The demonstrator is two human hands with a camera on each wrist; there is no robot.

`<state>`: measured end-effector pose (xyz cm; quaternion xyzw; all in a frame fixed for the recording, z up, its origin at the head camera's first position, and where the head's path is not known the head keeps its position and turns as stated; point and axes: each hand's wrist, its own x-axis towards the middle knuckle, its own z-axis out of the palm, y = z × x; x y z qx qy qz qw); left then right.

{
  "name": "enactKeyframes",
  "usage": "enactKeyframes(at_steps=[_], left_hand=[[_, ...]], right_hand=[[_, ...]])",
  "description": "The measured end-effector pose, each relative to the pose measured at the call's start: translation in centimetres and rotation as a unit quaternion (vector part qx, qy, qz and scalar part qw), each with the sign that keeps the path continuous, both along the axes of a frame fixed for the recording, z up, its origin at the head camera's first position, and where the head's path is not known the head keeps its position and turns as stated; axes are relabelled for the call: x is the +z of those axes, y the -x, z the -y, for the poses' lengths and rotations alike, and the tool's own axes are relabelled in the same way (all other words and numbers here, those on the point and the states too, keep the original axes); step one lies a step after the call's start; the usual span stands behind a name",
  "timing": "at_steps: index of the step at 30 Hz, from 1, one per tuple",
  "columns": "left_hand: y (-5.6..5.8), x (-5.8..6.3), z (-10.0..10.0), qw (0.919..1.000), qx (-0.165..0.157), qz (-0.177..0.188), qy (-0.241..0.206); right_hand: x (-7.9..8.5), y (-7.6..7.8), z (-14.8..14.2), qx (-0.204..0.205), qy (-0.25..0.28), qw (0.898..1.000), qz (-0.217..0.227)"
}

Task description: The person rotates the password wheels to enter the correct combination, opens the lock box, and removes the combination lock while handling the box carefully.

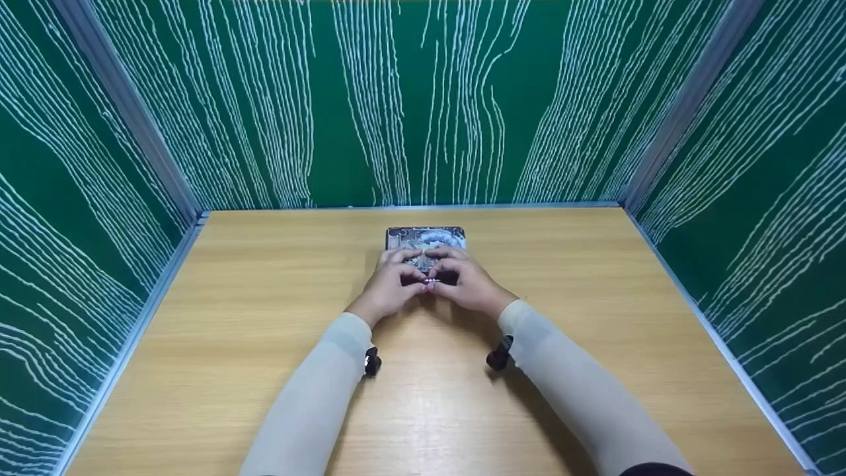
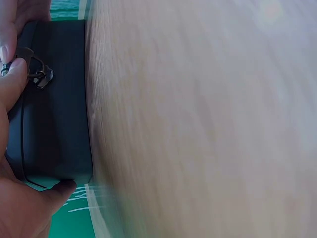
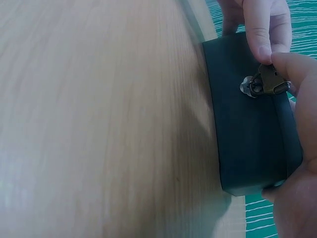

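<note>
Two pale sleeves come in nearest the camera, the left one [image 1: 310, 403] from the bottom edge left of centre and the right one [image 1: 588, 390] from the lower right. A small black device sits at each cuff, one by the left wrist [image 1: 373, 362] and one by the right [image 1: 499, 356]. Beneath them the wooden counter [image 1: 423, 423] fills the lower and middle frame.

At the centre, the left hand [image 1: 391, 287] and right hand [image 1: 470, 285] converge on a dark box [image 1: 426, 234] with a patterned top. Their fingers are bent around it from both sides, holding its ends, while the thumbs and forefingers close narrowly on the metal clasp [image 3: 271, 82] on its near face. The wrist views show a thumb tip touching the clasp from either side. The box rests on the counter just above the frame's centre, its top showing between and beyond the fingers.

Farthest off, green panels [image 1: 344, 132] with wavy white lines rise behind grey corner posts [image 1: 132, 106].
</note>
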<state>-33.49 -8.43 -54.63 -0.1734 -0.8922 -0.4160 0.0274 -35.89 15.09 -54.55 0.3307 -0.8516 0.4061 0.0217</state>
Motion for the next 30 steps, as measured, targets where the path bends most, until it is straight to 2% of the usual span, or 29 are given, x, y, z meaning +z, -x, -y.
enactKeyframes(at_steps=[17, 24, 30], left_hand=[[0.00, -0.02, 0.01, 0.9999, 0.005, 0.008, 0.004], [0.12, -0.21, 0.01, 0.9999, -0.001, -0.005, 0.009], [0.17, -0.18, 0.02, 1.0000, 0.002, -0.001, 0.007]], right_hand=[[0.24, -0.20, 0.08, -0.010, -0.003, 1.000, 0.021], [0.14, -0.12, 0.07, -0.003, 0.002, 1.000, 0.004], [0.10, -0.10, 0.00, -0.005, 0.002, 1.000, 0.007]])
